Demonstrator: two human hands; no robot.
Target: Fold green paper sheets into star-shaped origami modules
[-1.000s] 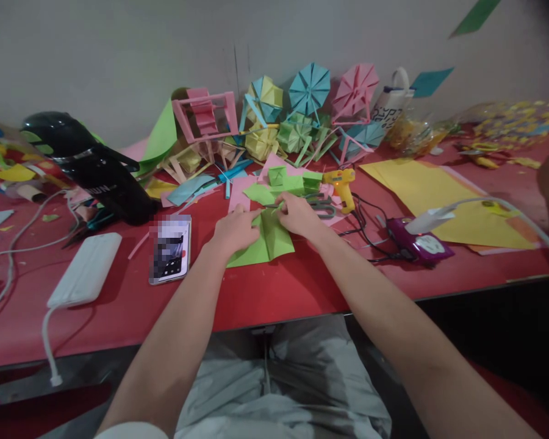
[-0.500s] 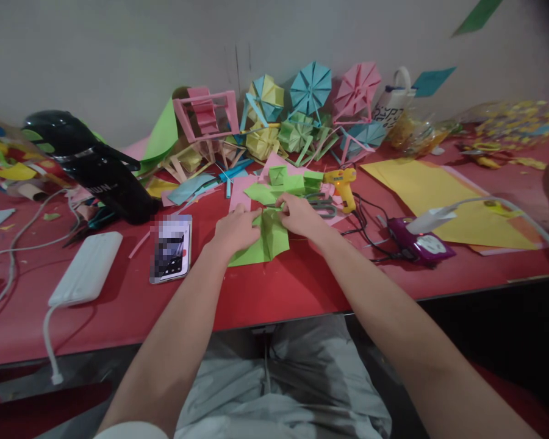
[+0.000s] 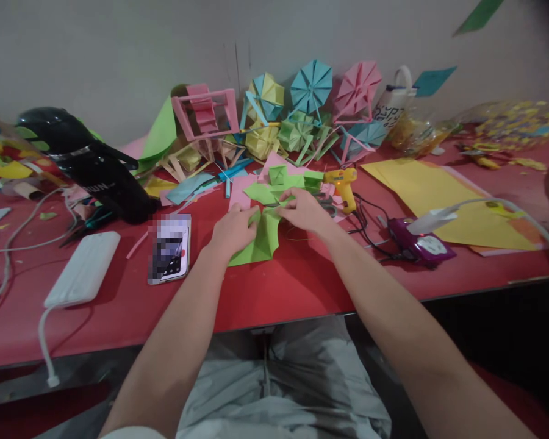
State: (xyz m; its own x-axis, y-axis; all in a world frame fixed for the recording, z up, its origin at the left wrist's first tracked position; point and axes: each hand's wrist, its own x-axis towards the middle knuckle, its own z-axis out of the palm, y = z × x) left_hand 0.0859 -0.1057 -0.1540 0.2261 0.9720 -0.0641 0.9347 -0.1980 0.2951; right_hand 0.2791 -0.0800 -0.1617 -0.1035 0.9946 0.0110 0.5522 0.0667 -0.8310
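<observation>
A creased sheet of green paper [image 3: 261, 242] stands partly folded up on the red table between my hands. My left hand [image 3: 232, 233] grips its left side, thumb on the near face and fingers curled behind. My right hand [image 3: 307, 211] is at the upper right edge, with thumb and bent fingers closed about the paper there; the fingertips are partly hidden. Just beyond lie more green paper pieces, among them a small folded green box [image 3: 277, 175]. Scissors [image 3: 327, 207] lie partly covered behind my right hand.
A yellow glue gun [image 3: 343, 186] and a purple power socket [image 3: 418, 241] with cables are on the right, near yellow sheets [image 3: 448, 207]. A phone [image 3: 170, 250], white power bank [image 3: 83, 268] and black bottle [image 3: 103, 174] stand left. Paper wheel models [image 3: 311, 86] line the wall.
My right hand has shifted slightly right and its fingers have loosened a little. The green paper's right side has drawn in to the left. My left hand has barely moved.
</observation>
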